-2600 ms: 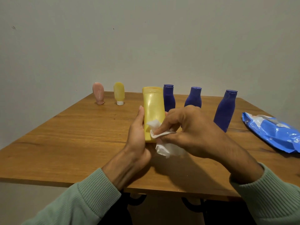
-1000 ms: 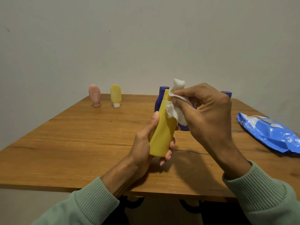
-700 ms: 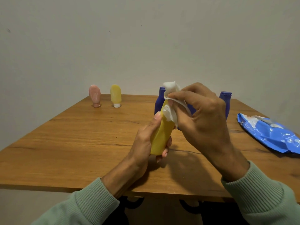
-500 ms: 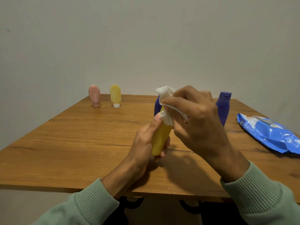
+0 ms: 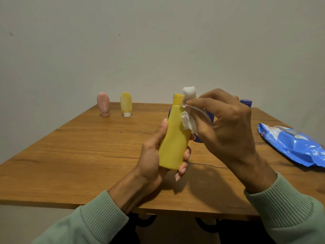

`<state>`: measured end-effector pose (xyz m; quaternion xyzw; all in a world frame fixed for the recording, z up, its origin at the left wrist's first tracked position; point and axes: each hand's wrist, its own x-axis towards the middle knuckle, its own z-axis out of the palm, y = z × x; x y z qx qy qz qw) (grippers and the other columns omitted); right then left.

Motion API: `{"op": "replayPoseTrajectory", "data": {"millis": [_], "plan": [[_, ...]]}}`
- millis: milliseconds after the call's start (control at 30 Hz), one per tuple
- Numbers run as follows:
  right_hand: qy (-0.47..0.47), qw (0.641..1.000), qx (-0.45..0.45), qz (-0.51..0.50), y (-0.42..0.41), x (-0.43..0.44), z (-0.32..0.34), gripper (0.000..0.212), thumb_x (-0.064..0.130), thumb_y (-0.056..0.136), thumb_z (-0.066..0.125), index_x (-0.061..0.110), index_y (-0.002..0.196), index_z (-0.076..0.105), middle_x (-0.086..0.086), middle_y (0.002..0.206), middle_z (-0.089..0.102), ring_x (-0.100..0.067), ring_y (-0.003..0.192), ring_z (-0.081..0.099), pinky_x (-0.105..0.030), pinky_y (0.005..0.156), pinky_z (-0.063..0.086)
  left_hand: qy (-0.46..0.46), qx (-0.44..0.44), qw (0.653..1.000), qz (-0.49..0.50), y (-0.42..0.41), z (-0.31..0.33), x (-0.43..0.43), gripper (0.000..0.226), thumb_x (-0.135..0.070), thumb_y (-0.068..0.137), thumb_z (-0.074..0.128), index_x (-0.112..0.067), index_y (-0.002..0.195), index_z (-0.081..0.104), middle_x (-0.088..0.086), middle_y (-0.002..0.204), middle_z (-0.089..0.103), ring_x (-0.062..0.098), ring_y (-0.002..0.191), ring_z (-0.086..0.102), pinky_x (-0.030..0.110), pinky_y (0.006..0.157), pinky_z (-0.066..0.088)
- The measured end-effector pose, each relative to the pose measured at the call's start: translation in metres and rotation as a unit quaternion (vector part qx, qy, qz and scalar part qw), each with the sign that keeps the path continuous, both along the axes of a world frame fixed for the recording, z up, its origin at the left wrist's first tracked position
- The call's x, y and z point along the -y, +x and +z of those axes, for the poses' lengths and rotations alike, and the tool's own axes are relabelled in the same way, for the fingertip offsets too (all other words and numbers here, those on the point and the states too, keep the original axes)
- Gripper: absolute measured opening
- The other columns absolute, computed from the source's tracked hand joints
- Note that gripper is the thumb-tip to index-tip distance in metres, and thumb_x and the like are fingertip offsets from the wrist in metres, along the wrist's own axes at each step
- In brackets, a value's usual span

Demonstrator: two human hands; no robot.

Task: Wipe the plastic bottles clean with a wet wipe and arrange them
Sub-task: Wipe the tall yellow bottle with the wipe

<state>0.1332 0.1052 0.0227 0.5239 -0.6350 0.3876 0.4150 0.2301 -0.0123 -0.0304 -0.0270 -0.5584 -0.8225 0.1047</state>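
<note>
So the left hand (image 5: pixel 154 155) is wrapping its fingers and thumb around the lower half of the yellow bottle (image 5: pixel 175 138), holding it upright and lifted over the middle of the wooden counter (image 5: pixel 88 155). The right hand (image 5: pixel 226 127) is pinching a bunched white wet wipe (image 5: pixel 189 106) and pressing it against the bottle's neck, right by the cap. A pink tube (image 5: pixel 103 104) and a small yellow tube (image 5: pixel 126 103) are standing cap-down near the far left corner. Dark blue bottles (image 5: pixel 246 102) are peeking out behind the hands, mostly hidden. A blue wipes pack (image 5: pixel 295 147) is lying along the right edge.
</note>
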Motion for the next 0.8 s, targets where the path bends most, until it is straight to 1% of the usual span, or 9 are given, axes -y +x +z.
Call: {"op": "replayPoseTrajectory", "data": {"millis": [133,200,300,400,533,733,800], "plan": [[-0.019,0.999,0.035,0.004,-0.0038,-0.0003,0.0016,0.015,0.013,0.083,0.066,0.008,0.096,0.071,-0.008,0.086,0.066,-0.015,0.075,0.056,-0.043,0.063,0.051,0.057,-0.008,0.998,-0.024,0.0000,-0.0002,0.0004,0.068,-0.067,0.093,0.032,-0.011,0.097,0.069,0.013,0.071,0.053,0.022,0.048,0.049,0.024,0.040,0.042],[-0.025,0.999,0.046,0.002,-0.0042,-0.0001,0.0006,0.015,0.014,0.083,0.066,0.007,0.095,0.071,-0.008,0.086,0.066,-0.017,0.075,0.058,-0.044,0.063,0.052,0.075,-0.008,0.997,-0.032,0.0003,-0.0001,0.0003,0.068,-0.067,0.092,0.032,-0.010,0.098,0.069,0.013,0.071,0.053,0.021,0.047,0.050,0.024,0.040,0.043],[-0.006,0.999,0.047,0.022,-0.0012,0.0013,-0.0005,0.018,0.018,0.083,0.064,0.006,0.095,0.071,-0.009,0.086,0.067,-0.018,0.076,0.061,-0.044,0.064,0.053,0.082,-0.002,0.996,-0.028,0.0012,0.0015,-0.0011,0.068,-0.067,0.091,0.031,-0.012,0.089,0.072,0.013,0.069,0.054,0.022,0.046,0.050,0.024,0.039,0.042],[0.020,0.997,0.045,0.056,-0.0005,0.0010,0.0002,0.021,0.022,0.083,0.061,0.007,0.095,0.071,-0.007,0.088,0.068,-0.016,0.077,0.062,-0.037,0.067,0.054,0.053,0.009,0.998,-0.021,0.0019,0.0036,0.0001,0.068,-0.066,0.092,0.031,-0.012,0.085,0.071,0.013,0.068,0.053,0.023,0.047,0.048,0.025,0.040,0.041],[-0.031,0.996,0.077,0.030,-0.0046,0.0007,0.0002,0.013,0.016,0.084,0.068,0.009,0.094,0.072,-0.004,0.086,0.068,-0.008,0.075,0.058,-0.023,0.064,0.049,-0.004,0.017,1.000,-0.024,0.0020,0.0045,0.0028,0.071,-0.067,0.091,0.030,-0.006,0.101,0.065,0.013,0.069,0.054,0.023,0.049,0.048,0.026,0.041,0.041],[-0.003,0.996,0.069,0.054,-0.0004,0.0027,-0.0004,0.019,0.017,0.084,0.064,0.009,0.100,0.071,-0.005,0.091,0.063,-0.006,0.080,0.052,-0.015,0.070,0.047,-0.096,0.038,0.995,0.002,0.0001,-0.0008,0.0041,0.073,-0.068,0.087,0.032,-0.003,0.108,0.060,0.012,0.072,0.058,0.022,0.052,0.052,0.027,0.044,0.044],[-0.004,0.996,0.078,0.048,-0.0005,0.0025,0.0005,0.018,0.017,0.084,0.065,0.009,0.099,0.071,-0.003,0.089,0.063,-0.005,0.080,0.052,-0.012,0.069,0.046,-0.096,0.038,0.995,0.008,-0.0003,-0.0016,0.0020,0.072,-0.068,0.088,0.032,-0.004,0.106,0.062,0.012,0.071,0.058,0.022,0.051,0.052,0.027,0.043,0.043]]}}
